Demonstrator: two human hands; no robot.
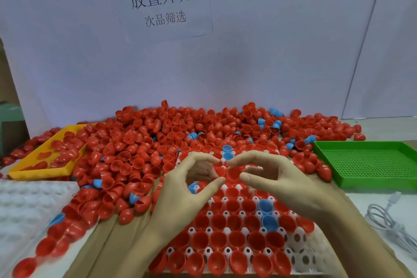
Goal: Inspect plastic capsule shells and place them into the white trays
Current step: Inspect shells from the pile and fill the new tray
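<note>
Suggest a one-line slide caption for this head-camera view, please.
Both hands, left and right, hold red capsule shells over a part-filled white tray before a heap of shells.

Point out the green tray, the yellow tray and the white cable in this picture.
green tray point(370, 162), head view, on its perforated floor.
yellow tray point(38, 172), head view, on its near front wall.
white cable point(383, 221), head view, on its coiled loops.

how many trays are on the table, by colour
white trays: 2, one under the hands and one at the left edge
yellow tray: 1
green tray: 1
total: 4
</note>
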